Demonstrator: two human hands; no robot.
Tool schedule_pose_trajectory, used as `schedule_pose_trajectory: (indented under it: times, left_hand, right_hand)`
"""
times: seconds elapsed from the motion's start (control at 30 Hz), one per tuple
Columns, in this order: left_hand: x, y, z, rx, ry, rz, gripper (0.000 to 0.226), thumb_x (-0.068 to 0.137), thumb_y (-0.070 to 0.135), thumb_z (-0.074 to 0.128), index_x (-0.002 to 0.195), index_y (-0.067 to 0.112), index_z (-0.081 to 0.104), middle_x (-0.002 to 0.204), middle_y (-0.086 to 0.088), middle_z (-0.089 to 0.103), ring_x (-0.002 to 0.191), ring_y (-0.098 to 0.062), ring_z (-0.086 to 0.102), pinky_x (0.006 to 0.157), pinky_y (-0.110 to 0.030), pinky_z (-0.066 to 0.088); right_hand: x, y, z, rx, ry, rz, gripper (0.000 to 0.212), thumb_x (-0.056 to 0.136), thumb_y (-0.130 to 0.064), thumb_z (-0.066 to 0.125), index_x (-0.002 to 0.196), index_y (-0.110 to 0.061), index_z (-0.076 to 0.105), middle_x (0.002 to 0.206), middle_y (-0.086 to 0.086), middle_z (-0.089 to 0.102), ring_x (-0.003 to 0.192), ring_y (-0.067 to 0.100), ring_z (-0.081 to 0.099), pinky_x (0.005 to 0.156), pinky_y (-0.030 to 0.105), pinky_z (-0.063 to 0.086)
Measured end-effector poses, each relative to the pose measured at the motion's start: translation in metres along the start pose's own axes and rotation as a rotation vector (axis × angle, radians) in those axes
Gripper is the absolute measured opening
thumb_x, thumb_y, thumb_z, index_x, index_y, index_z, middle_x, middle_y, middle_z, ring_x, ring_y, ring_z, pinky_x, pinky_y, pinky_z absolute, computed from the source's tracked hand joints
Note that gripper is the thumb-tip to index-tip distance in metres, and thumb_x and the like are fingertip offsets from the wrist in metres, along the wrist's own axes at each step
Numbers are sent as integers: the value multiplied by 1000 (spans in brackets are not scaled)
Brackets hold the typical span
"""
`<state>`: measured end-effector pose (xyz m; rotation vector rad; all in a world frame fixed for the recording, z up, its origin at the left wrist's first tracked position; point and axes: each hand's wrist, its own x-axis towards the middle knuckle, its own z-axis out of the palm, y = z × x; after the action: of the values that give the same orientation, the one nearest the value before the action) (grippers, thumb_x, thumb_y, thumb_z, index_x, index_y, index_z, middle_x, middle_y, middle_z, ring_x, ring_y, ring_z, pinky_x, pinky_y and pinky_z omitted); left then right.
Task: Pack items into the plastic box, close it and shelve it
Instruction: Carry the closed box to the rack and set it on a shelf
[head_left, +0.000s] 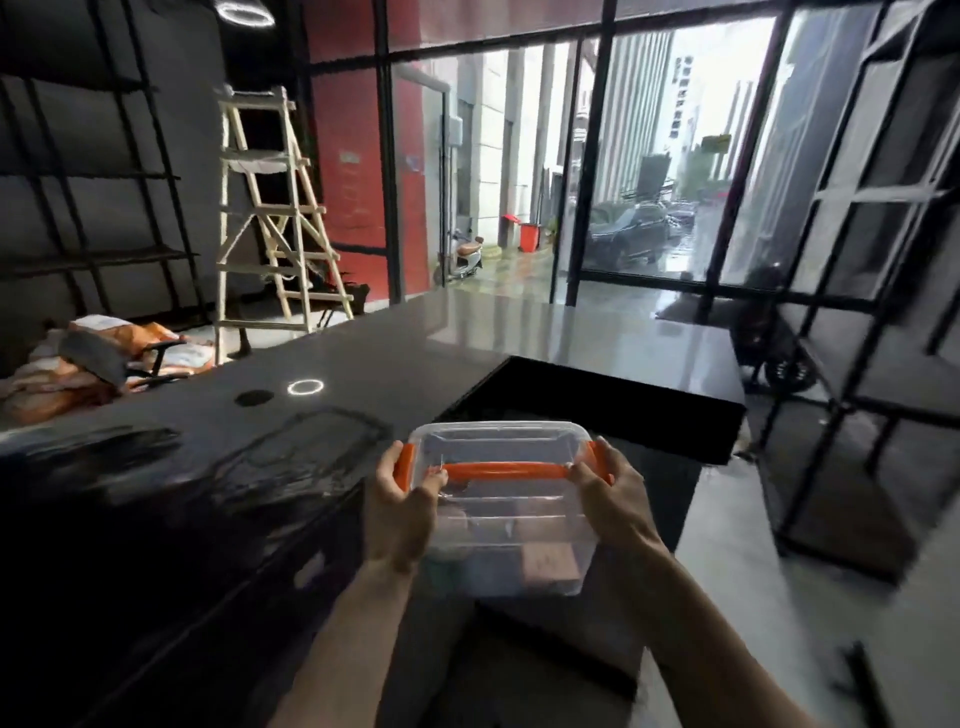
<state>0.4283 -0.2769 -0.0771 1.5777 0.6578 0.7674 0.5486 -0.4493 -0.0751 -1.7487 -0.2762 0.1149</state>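
A clear plastic box (501, 519) with a lid, an orange handle across the top and orange clips at both ends is held in the air in front of me. My left hand (397, 512) grips its left end and my right hand (615, 496) grips its right end, thumbs near the handle. Through the wall I see a brown packet and other blurred items inside. The box hangs above the near end of a dark glossy table (363, 364).
A black metal shelf rack (862, 322) stands at the right, another (104, 208) along the left wall. A wooden stepladder (275, 223) and a chair with orange bags (98, 358) sit beyond the table. A black rectangular panel (613, 405) lies on the table.
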Motion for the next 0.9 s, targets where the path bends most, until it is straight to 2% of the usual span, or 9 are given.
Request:
schedule_pose_trajectory:
  times: [0.07,0.1,0.2,0.37,0.43,0.53,0.6,0.73,0.9]
  left_hand:
    - [-14,-17,54,-9,-76,-21,70,85,19,70,149,12,41,145,-7,53,126,-22,55,108,-44,44]
    - [-22,-25,79,-11,-118,-35,71,84,19,71,148,12,42,145,-8,52,127,-22,54,109,-43,43]
    - [-51,-47,146,-36,-222,-91,74,83,16,74,149,10,40,147,-11,50,130,-25,52,110,-45,43]
    - [-81,-58,222,-37,-347,-139,73,83,8,74,147,3,40,144,-17,51,129,-30,52,110,-48,41]
    - [-84,-57,247,-24,-385,-137,73,82,7,75,147,3,41,143,-17,51,129,-29,52,111,-46,41]
    - [-79,-53,282,-29,-450,-107,73,84,7,73,148,4,39,145,-15,49,129,-27,50,105,-33,41]
    - [-74,-54,307,-28,-499,-83,73,85,7,72,149,5,37,146,-15,47,130,-28,49,105,-34,41]
    - [-58,-63,364,-24,-569,-86,75,84,11,74,149,7,38,145,-16,47,129,-32,50,110,-50,41]
    - [-21,-75,461,-61,-667,-123,79,79,17,79,148,8,40,143,-16,49,127,-32,53,108,-51,43]
  right_hand:
    - [1,32,-50,3,70,26,62,98,-25,61,155,-19,39,148,9,53,118,24,58,87,35,53]
    - [0,47,-74,1,110,55,62,99,-25,60,156,-19,37,148,9,52,118,24,57,87,36,52]
    - [-6,82,-137,-20,205,129,62,99,-29,59,156,-20,37,152,9,50,125,28,55,100,42,51]
    - [-12,113,-207,-25,323,203,60,99,-32,59,155,-20,39,150,11,52,129,34,55,106,51,49]
    - [-9,122,-227,-13,357,222,58,100,-32,55,155,-21,40,148,12,54,129,35,55,107,55,49]
    - [0,133,-247,18,398,234,55,101,-31,54,154,-24,40,143,12,58,123,35,60,101,57,53]
    - [12,141,-262,33,435,255,57,101,-30,54,155,-25,38,144,11,57,123,35,60,101,56,54]
    - [47,160,-292,36,519,271,59,100,-26,57,155,-23,38,144,12,57,118,32,60,95,48,57]
    - [119,184,-338,-25,625,301,61,98,-20,60,155,-20,38,138,13,58,107,29,59,86,39,55]
